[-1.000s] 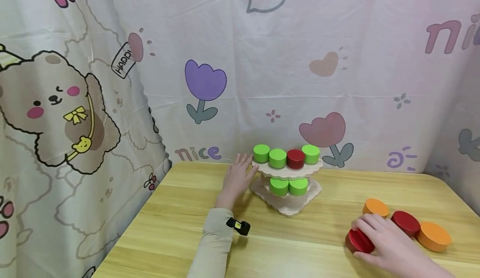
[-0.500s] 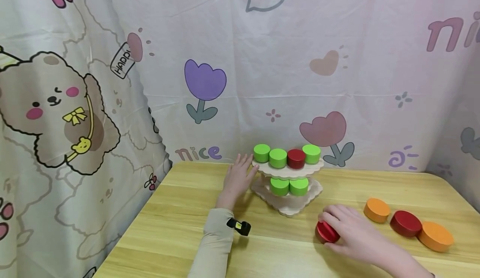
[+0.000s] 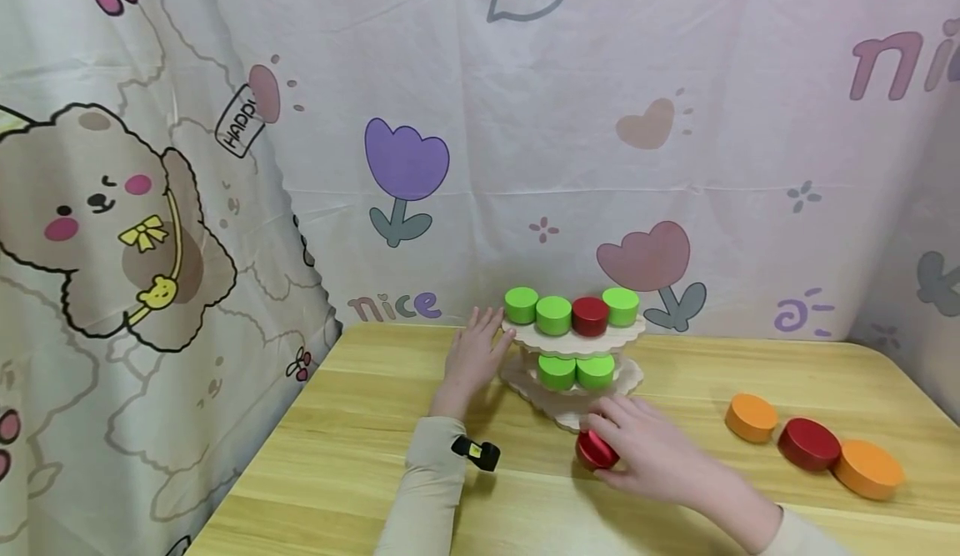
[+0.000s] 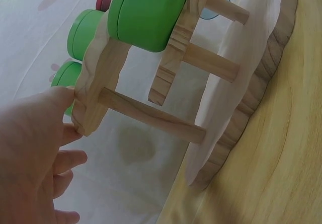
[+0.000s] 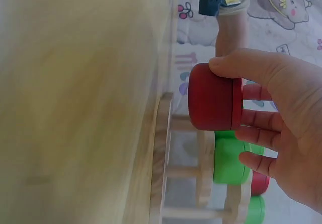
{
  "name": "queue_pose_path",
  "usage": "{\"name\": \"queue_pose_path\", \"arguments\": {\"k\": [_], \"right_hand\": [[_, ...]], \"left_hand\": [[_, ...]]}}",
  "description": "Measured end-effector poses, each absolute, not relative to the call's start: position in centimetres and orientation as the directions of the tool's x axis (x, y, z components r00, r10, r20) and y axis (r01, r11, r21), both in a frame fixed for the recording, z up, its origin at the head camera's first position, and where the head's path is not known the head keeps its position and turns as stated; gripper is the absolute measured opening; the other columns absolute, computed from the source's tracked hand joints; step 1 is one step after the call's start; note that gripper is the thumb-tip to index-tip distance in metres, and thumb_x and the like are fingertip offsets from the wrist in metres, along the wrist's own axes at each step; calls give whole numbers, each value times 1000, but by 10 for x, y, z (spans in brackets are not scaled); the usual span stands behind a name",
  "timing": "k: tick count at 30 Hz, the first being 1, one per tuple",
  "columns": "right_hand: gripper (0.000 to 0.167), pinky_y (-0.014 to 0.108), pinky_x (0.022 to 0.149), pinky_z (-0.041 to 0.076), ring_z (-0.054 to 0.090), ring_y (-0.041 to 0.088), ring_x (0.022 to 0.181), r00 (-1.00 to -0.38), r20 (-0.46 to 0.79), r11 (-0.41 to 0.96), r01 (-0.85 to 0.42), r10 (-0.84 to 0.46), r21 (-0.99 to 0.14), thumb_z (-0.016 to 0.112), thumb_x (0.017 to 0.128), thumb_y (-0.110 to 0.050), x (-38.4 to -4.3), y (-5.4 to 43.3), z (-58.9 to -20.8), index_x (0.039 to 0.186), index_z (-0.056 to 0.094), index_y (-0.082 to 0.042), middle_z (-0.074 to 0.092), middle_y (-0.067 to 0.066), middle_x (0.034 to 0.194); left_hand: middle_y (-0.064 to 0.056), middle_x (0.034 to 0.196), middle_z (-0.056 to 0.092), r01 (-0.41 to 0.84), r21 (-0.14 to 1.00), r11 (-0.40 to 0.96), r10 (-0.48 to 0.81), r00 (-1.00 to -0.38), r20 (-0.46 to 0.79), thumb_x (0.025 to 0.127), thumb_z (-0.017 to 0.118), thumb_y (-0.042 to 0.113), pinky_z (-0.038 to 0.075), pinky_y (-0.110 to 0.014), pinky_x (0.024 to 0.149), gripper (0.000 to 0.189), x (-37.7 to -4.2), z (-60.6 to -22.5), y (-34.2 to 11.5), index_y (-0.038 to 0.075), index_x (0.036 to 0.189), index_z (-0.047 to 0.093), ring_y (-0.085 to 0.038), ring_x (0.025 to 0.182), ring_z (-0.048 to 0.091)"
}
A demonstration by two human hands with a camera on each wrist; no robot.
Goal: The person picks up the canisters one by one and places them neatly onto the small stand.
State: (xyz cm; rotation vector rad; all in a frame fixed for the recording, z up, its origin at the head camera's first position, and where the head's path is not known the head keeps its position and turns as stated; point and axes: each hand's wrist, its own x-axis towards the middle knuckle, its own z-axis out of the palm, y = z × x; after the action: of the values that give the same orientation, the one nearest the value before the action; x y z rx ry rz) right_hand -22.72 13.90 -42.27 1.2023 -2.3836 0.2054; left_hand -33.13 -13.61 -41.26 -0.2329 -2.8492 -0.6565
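Observation:
A pale wooden tiered stand (image 3: pixel 576 342) with scalloped edges stands near the back of the table. Several green round blocks (image 3: pixel 554 316) and one red round block (image 3: pixel 590 317) sit on its tiers. My left hand (image 3: pixel 474 356) is at the stand's left side; in the left wrist view, its thumb and index finger hold the corner of the upper tier, the other fingers loose. My right hand (image 3: pixel 648 449) grips another red round block (image 5: pixel 214 98) between thumb and fingers, in front of the stand. In the right wrist view this block is held above the table, tipped on its side.
On the right of the table (image 3: pixel 750 506) lie an orange round block (image 3: pixel 752 418), a red round block (image 3: pixel 809 444) and a second orange round block (image 3: pixel 868 469). A printed cloth (image 3: pixel 525 122) hangs behind the table's back edge. A black strap device (image 3: pixel 476 453) sits on my left wrist.
My right hand has carried the gripped red round block leftwards, from beside the orange blocks to the front of the stand. The left hand has stayed at the stand.

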Motion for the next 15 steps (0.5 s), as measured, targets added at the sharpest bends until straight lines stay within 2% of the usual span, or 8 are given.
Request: {"name": "queue_pose_path", "arguments": {"k": [7, 15], "right_hand": [[55, 32, 86, 53, 53, 10, 103, -523, 464, 605, -795, -715, 35, 87, 64, -37, -234, 114, -422, 112, 63, -22, 58, -7, 110], [53, 34, 84, 53, 53, 14, 98, -499, 514, 612, -788, -698, 66, 86, 62, -36, -240, 86, -433, 106, 61, -21, 59, -3, 105]], "left_hand": [[-6, 161, 27, 206, 420, 884, 113, -965, 237, 102, 28, 57, 14, -60, 121, 64, -330, -412, -136, 19, 153, 33, -27, 153, 10], [-4, 161, 25, 197, 420, 886, 106, -967, 231, 101, 28, 58, 14, -59, 121, 64, -330, -411, -138, 21, 153, 32, -26, 153, 9]]}}
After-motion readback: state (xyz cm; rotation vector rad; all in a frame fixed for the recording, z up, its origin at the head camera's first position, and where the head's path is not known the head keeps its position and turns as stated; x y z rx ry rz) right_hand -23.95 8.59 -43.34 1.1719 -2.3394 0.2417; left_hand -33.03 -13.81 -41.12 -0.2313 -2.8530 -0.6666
